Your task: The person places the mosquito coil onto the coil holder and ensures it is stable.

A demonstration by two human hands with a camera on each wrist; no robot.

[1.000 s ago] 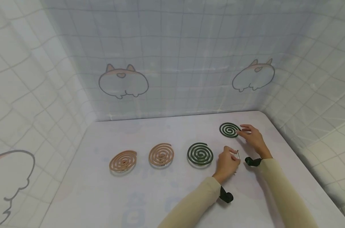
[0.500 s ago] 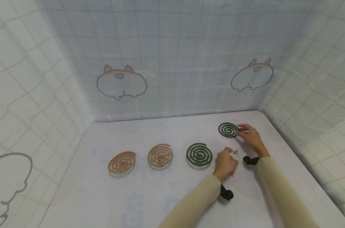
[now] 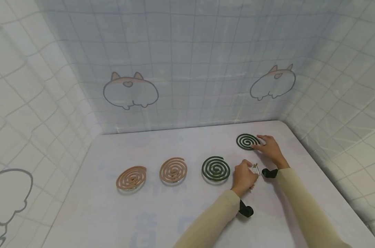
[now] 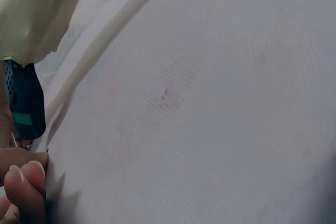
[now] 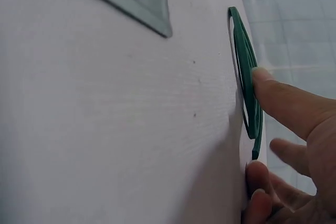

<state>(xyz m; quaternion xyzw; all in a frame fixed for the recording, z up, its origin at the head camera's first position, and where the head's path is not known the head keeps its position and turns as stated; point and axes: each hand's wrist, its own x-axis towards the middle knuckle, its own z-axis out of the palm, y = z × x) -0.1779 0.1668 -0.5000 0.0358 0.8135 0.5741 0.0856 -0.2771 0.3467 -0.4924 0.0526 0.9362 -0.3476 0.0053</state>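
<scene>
A dark green mosquito coil (image 3: 246, 135) lies flat at the back right of the table. My right hand (image 3: 269, 148) reaches it from the right, the thumb (image 5: 278, 95) overlapping its near part and the other fingers spread at its edge. Nearer the front, my left hand (image 3: 244, 175) pinches a small metal coil stand (image 3: 257, 170) low over the table. In the right wrist view the stand's silver plate (image 5: 164, 29) shows with gold prongs. My left fingers (image 4: 23, 182) appear curled in the left wrist view, where the stand is mostly hidden.
Left of my left hand, another green coil (image 3: 216, 156) sits raised off the white table (image 3: 162, 220). Two brown coils (image 3: 173, 158) (image 3: 132, 167) stand farther left, with shiny metal beneath. Grid-patterned curtains (image 3: 187, 86) enclose the back and sides.
My right hand has shifted slightly left, its thumb farther over the green coil. The left hand has turned the stand a little, so more of it shows.
</scene>
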